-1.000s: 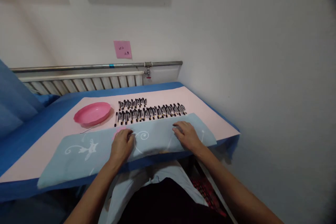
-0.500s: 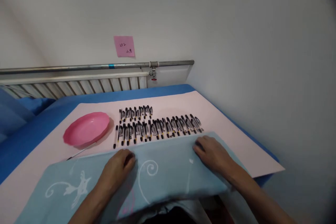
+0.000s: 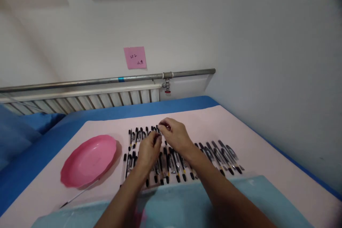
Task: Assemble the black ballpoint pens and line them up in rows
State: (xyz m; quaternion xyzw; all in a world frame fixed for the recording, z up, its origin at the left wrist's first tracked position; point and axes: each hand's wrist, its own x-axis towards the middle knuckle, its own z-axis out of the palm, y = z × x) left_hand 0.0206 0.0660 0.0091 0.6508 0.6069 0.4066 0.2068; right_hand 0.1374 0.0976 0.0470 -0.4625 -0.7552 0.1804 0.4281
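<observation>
Both my hands are over the right end of the back row of black-capped clear pens [image 3: 137, 136]. My left hand [image 3: 149, 149] has its fingers curled and drawn together by the pens; whatever is in them is hidden. Just to its right, my right hand [image 3: 175, 134] is closed too, thumb and fingertips meeting near a pen's black end, its contents too small to make out. A longer front row of pens [image 3: 167, 165] lies below my wrists, partly covered by my forearms.
At the left is a pink scalloped dish [image 3: 91, 160], with a thin white-and-black stick [image 3: 80, 194] beside it. Pale pink sheeting [image 3: 208, 124] covers the blue surface [image 3: 184, 102]. Light blue cloth [image 3: 171, 203] lies along the near edge. A radiator and pipe [image 3: 144, 77] line the wall.
My hands have lifted off the light blue cloth and reached forward, coming together at the back row of pens. The camera view has shifted, and the cloth now sits lower in the frame.
</observation>
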